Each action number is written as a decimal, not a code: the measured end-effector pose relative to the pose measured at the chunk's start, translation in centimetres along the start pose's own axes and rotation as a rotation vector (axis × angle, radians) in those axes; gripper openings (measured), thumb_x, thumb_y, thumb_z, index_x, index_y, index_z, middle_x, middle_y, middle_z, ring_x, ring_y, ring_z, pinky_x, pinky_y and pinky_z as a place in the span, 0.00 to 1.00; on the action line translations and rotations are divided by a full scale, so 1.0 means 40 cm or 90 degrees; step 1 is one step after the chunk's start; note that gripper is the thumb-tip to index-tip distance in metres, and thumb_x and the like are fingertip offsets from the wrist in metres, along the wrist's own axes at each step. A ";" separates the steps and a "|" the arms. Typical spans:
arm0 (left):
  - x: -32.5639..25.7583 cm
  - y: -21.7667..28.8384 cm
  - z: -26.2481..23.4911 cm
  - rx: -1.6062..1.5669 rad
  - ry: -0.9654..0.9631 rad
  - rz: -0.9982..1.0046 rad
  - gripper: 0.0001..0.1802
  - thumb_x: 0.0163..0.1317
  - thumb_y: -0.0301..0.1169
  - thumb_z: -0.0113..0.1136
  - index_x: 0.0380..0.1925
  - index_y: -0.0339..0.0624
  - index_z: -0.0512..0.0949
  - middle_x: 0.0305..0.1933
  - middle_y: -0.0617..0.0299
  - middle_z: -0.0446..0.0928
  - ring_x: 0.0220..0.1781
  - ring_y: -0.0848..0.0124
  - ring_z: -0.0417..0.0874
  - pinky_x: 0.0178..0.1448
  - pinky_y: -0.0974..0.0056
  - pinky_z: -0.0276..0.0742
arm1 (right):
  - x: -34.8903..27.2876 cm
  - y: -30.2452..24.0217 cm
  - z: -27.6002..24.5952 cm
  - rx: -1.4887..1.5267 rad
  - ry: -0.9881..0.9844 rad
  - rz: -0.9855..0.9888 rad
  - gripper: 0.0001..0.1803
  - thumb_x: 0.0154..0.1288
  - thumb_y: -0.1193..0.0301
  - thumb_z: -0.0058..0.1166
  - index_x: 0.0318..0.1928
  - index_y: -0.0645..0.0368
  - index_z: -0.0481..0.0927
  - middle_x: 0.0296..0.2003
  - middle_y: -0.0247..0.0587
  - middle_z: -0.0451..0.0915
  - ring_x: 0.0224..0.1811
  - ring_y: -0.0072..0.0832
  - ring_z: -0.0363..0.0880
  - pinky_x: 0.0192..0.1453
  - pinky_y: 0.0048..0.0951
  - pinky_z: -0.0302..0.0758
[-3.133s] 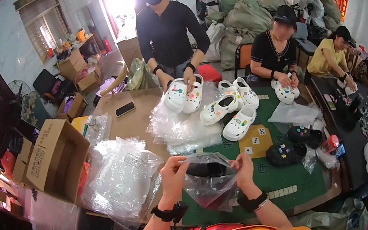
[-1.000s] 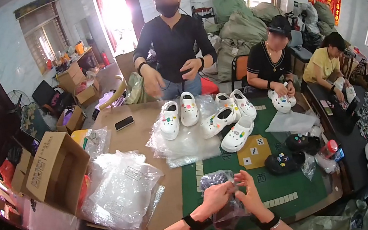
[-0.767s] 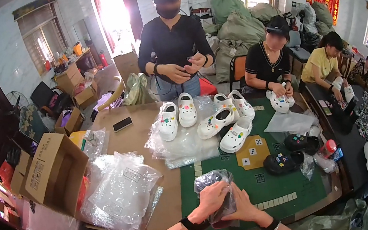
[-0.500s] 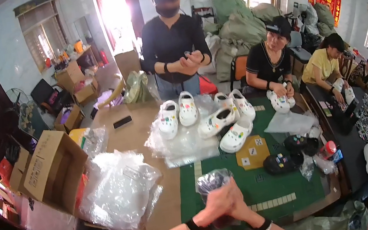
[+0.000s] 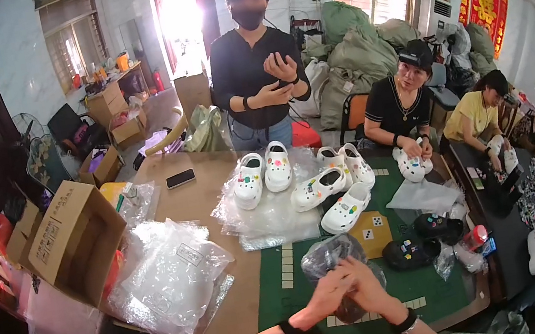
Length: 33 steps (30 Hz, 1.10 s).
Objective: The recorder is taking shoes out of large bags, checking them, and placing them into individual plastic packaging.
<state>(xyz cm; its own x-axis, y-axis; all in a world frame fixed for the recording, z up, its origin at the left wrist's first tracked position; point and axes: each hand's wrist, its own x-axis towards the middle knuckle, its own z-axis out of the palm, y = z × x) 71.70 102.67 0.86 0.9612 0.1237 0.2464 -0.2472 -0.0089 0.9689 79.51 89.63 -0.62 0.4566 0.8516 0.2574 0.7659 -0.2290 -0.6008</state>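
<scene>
Both of my hands are together on a clear plastic bag (image 5: 325, 251) with something dark inside, above the green part of the table near me. My left hand (image 5: 327, 292) and my right hand (image 5: 366, 285) meet on its near side, fingers closed on it. Dark contents also show below my hands; their kind is hard to make out through the plastic. Beyond the bag stand several white clogs with colourful charms, the nearest being a white clog (image 5: 348, 208). To the right of my hands lies a black clog (image 5: 411, 252) with charms, a second black clog (image 5: 440, 227) behind it.
Stacked clear plastic bags (image 5: 169, 277) lie at the left, beside an open cardboard box (image 5: 83, 235). A phone (image 5: 181, 178) rests farther back. Across the table stands a person in black (image 5: 256, 72); at the right a seated person (image 5: 396, 105) handles a white clog (image 5: 412, 165).
My hands and the bag have shifted right, and more of the bag shows spread above my fingers. The standing person's one hand has risen with its fingers opened. The view has tilted slightly.
</scene>
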 end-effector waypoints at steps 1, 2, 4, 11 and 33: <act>-0.015 -0.003 -0.021 -0.077 -0.023 -0.055 0.09 0.62 0.30 0.45 0.34 0.35 0.71 0.31 0.66 0.69 0.33 0.80 0.67 0.35 0.73 0.65 | -0.005 0.006 0.027 -0.004 0.001 0.002 0.30 0.46 0.71 0.55 0.53 0.57 0.64 0.56 0.48 0.62 0.59 0.49 0.56 0.63 0.46 0.50; -0.039 -0.023 -0.046 -0.087 -0.026 -0.090 0.09 0.62 0.31 0.45 0.34 0.37 0.71 0.30 0.66 0.69 0.31 0.80 0.67 0.34 0.74 0.65 | -0.007 0.003 0.058 -0.090 -0.066 0.004 0.30 0.48 0.66 0.54 0.54 0.55 0.64 0.57 0.48 0.61 0.60 0.49 0.55 0.62 0.48 0.50; -0.124 -0.118 -0.117 -0.057 -0.022 -0.195 0.11 0.62 0.34 0.45 0.34 0.39 0.72 0.27 0.67 0.68 0.28 0.80 0.66 0.31 0.75 0.63 | -0.021 -0.020 0.134 -0.156 -0.165 0.004 0.32 0.51 0.56 0.52 0.56 0.53 0.63 0.57 0.48 0.60 0.61 0.47 0.54 0.61 0.51 0.50; -0.341 -0.444 -0.315 0.145 0.064 -0.477 0.17 0.58 0.41 0.47 0.33 0.37 0.74 0.25 0.61 0.72 0.28 0.73 0.72 0.32 0.69 0.67 | -0.081 0.109 0.219 0.052 -0.265 0.102 0.34 0.52 0.48 0.49 0.56 0.53 0.65 0.57 0.56 0.59 0.62 0.47 0.53 0.60 0.44 0.54; -0.310 -0.379 -0.298 0.370 0.212 -0.572 0.30 0.45 0.40 0.59 0.46 0.35 0.62 0.44 0.42 0.72 0.48 0.51 0.73 0.52 0.57 0.67 | -0.336 0.298 0.367 0.072 -0.002 0.506 0.42 0.46 0.59 0.57 0.59 0.62 0.54 0.56 0.60 0.58 0.58 0.50 0.58 0.59 0.39 0.59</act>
<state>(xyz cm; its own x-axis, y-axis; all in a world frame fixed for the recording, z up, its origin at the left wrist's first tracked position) 62.05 113.09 -17.15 0.6595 0.5770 -0.4818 0.6987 -0.2341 0.6760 75.85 82.38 -22.37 0.8447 0.4546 -0.2823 0.1612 -0.7192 -0.6759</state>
